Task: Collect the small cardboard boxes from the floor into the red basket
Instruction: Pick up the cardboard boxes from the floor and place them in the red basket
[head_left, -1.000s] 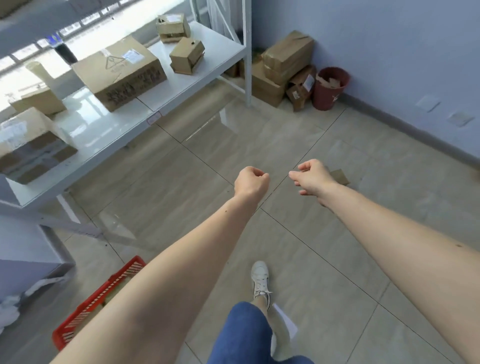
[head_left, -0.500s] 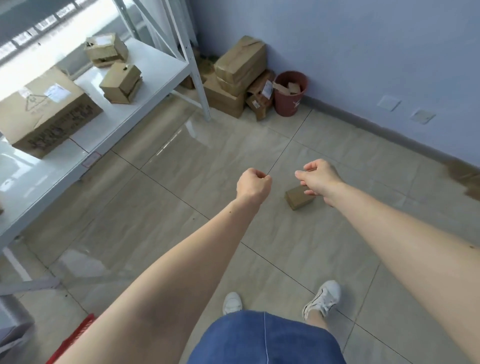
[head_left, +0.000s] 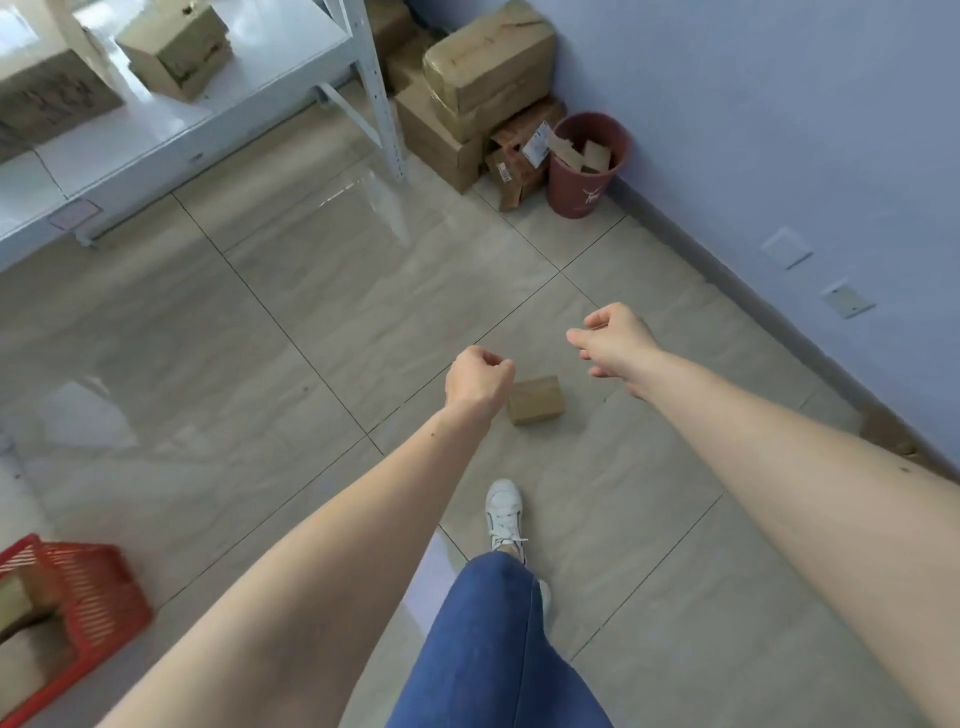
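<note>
Left hand (head_left: 479, 382) fisted, empty; right hand (head_left: 613, 343) loosely curled, empty; both above small box (head_left: 536, 400).

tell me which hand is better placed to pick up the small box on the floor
Left, probably. The left hand appears right beside the small box; the right hand looks farther off. Both are empty.

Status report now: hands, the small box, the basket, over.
Left hand fisted, empty; right hand loosely curled, empty. Small cardboard box on floor between them. Red basket lower left. Nothing blocking.
</note>
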